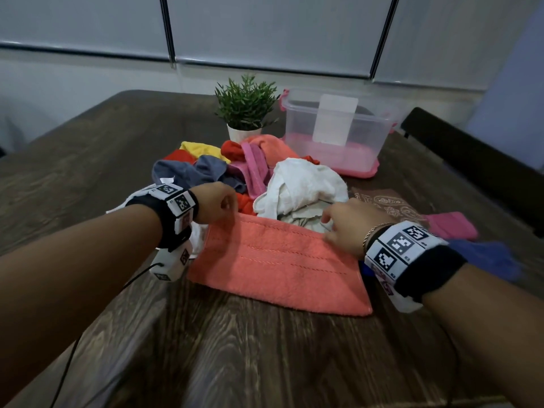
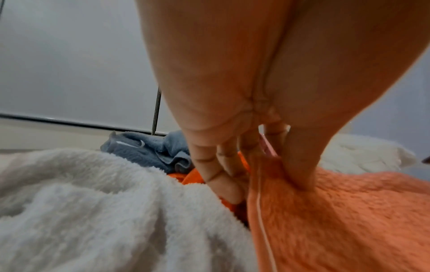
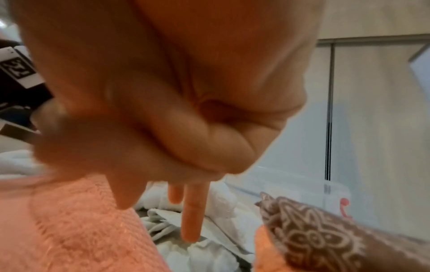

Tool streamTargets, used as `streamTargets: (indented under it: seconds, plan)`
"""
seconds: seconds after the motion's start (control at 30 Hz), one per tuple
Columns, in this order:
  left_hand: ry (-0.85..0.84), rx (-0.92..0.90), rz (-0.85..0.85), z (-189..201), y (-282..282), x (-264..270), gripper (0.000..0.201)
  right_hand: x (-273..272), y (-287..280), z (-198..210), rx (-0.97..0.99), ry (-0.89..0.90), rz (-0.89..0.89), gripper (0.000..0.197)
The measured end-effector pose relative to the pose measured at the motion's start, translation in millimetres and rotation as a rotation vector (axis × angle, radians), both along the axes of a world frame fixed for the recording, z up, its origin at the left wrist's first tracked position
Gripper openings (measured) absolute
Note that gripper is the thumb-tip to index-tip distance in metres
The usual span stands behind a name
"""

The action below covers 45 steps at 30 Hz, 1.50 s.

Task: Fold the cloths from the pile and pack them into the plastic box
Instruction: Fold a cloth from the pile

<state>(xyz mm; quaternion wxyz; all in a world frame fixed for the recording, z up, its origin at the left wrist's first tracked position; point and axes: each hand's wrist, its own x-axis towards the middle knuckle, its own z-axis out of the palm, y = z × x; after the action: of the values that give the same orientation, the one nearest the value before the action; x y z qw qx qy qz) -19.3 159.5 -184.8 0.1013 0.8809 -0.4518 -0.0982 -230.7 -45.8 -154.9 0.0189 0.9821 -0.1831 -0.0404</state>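
A coral towel (image 1: 276, 266) lies folded flat on the wooden table (image 1: 265, 348), just in front of the pile of cloths (image 1: 235, 169). My left hand (image 1: 223, 209) pinches its far left corner; in the left wrist view the thumb (image 2: 300, 173) and fingers (image 2: 223, 184) clamp the towel's (image 2: 337, 220) hem. My right hand (image 1: 328, 226) is at the far right corner. There the right wrist view is blurred: thumb tip over the towel (image 3: 81, 220), two fingers (image 3: 190, 220) straight above white cloth, nothing pinched. The clear plastic box (image 1: 335, 131) with a pink base stands behind the pile.
A potted plant (image 1: 245, 107) stands left of the box. A brown patterned cloth (image 1: 385, 204), a pink cloth (image 1: 450, 225) and a blue cloth (image 1: 485, 257) lie to the right. A fluffy white cloth (image 2: 93, 202) lies under my left wrist. A dark chair (image 1: 471, 160) stands at the right edge.
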Motion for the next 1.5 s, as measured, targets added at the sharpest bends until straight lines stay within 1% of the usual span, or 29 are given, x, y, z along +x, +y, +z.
streamTargets:
  seconds: [0.07,0.13,0.23,0.27,0.3,0.33,0.37,0.4,0.47,0.5,0.53,0.57,0.6,0.63,0.67,0.7,0.73,0.77,0.8,0.87,0.9,1.0,1.07,1.2,1.27,1.37,1.5]
  plan:
    - [0.096,-0.2,0.008,11,-1,-2,0.021,6,2,3,0.083,-0.11,0.035,0.035]
    - [0.233,-0.404,-0.002,31,-4,-12,0.036,15,5,7,0.232,-0.253,0.06,0.041]
    - [0.388,-0.645,-0.095,65,-14,-37,0.048,29,20,19,0.558,-0.375,0.161,0.068]
    - [0.425,-0.71,-0.118,74,-18,-44,0.05,32,25,24,0.619,-0.407,0.193,0.071]
    - [0.458,-0.765,-0.135,81,-23,-50,0.052,36,28,27,0.625,-0.451,0.222,0.065]
    - [0.478,-0.797,-0.142,87,-27,-55,0.055,40,28,30,0.598,-0.493,0.23,0.047]
    - [0.485,-0.799,-0.146,91,-29,-56,0.059,41,28,34,0.558,-0.542,0.216,0.025]
    - [0.479,-0.766,-0.147,93,-30,-53,0.064,42,26,39,0.532,-0.589,0.186,0.01]
    - [0.4,-0.583,-0.149,95,-26,-43,0.066,40,19,51,0.566,-0.671,0.108,0.009]
    - [0.337,-0.485,-0.162,94,-23,-37,0.06,37,14,57,0.617,-0.71,0.07,0.011]
    - [0.295,-0.441,-0.171,95,-20,-33,0.051,33,11,64,0.668,-0.738,0.043,0.012]
    - [0.293,-0.463,-0.156,95,-17,-29,0.04,30,6,69,0.705,-0.76,0.034,0.011]
    - [0.331,-0.546,-0.107,96,-16,-26,0.029,27,3,74,0.709,-0.779,0.038,0.01]
    - [0.386,-0.663,-0.048,98,-16,-28,0.02,24,0,78,0.705,-0.806,0.049,0.014]
    - [0.443,-0.783,0.01,100,-17,-30,0.015,23,0,82,0.709,-0.828,0.057,0.025]
    - [0.48,-0.891,0.051,104,-19,-33,0.015,21,0,85,0.736,-0.847,0.068,0.035]
    - [0.487,-0.969,0.07,107,-21,-34,0.017,20,0,88,0.764,-0.858,0.074,0.041]
    - [0.479,-1.021,0.075,110,-23,-34,0.018,20,0,91,0.782,-0.868,0.082,0.041]
    - [0.466,-1.052,0.075,113,-24,-32,0.017,19,0,93,0.784,-0.879,0.092,0.037]
    - [0.457,-1.091,0.072,120,-24,-30,0.015,16,0,99,0.793,-0.92,0.107,0.024]
    - [0.462,-1.108,0.067,124,-23,-28,0.015,15,-1,103,0.8,-0.949,0.106,0.021]
    - [0.509,-1.181,0.035,135,-23,-28,0.009,15,-5,115,0.81,-0.981,0.096,0.022]
    - [0.513,-1.204,0.027,142,-23,-28,0.011,15,-6,122,0.823,-0.997,0.104,0.02]
    - [0.456,-1.215,0.018,151,-21,-30,0.014,18,-9,125,0.812,-1.068,0.081,0.024]
    - [0.434,-1.226,0.033,153,-21,-31,0.014,19,-11,122,0.795,-1.055,0.066,0.024]
    - [0.389,-1.23,0.047,154,-22,-30,0.016,20,-12,119,0.75,-1.013,0.076,0.019]
    - [0.341,-1.211,0.041,155,-24,-29,0.024,21,-13,121,0.722,-1.032,0.057,0.019]
